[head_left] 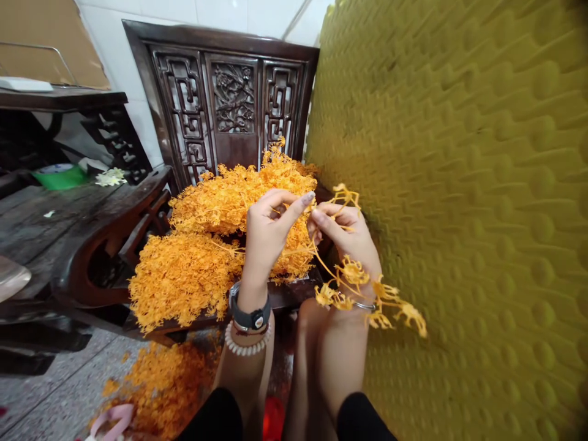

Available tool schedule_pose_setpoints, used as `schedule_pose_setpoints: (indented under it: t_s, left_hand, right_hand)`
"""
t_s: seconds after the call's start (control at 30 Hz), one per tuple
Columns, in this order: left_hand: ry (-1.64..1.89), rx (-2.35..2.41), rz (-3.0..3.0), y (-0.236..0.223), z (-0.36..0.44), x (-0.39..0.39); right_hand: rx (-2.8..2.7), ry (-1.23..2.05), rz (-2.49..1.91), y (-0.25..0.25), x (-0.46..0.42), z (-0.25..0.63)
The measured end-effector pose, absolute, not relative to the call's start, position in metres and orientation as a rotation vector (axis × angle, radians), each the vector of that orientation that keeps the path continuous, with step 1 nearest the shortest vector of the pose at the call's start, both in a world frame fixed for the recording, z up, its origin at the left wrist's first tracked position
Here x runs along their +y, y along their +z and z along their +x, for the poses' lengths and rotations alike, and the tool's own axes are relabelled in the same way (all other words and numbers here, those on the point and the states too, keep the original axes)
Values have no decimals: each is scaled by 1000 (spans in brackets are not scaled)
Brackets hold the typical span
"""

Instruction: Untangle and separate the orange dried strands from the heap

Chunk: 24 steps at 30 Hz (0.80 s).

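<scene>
My left hand (269,229) and my right hand (346,236) meet in front of me, fingers pinched together on a thin orange plastic flower sprig (362,285). The sprig's stems run down past my right wrist, with small orange blossoms hanging at the ends. A watch and a bead bracelet sit on my left wrist. Behind my hands lies a big heap of orange plastic flower pieces (215,236) on a dark wooden chair seat (285,295).
A large yellow embossed mat (459,202) stands upright close on the right. The chair's carved dark back (229,98) rises behind the heap. More orange pieces (160,380) lie on the floor below. A dark wooden table (55,214) is at left.
</scene>
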<state>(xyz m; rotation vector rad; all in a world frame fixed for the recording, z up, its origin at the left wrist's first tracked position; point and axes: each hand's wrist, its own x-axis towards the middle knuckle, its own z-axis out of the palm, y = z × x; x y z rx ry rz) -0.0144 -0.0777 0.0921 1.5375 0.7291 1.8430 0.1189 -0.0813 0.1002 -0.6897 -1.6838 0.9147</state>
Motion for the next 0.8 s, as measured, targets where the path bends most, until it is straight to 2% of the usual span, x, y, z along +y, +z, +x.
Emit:
schedule_pose_setpoints:
  t_s: [0.17, 0.4, 0.8]
  left_hand:
    - [1700, 720, 1499, 90, -17, -77]
    - [1372, 474, 1579, 86, -20, -73]
    - [1551, 505, 1461, 82, -14, -66]
  right_hand:
    - [-1660, 938, -667, 99, -76, 114]
    - [-1546, 1017, -631, 98, -72, 103]
    - [-1472, 1159, -563, 95, -70, 95]
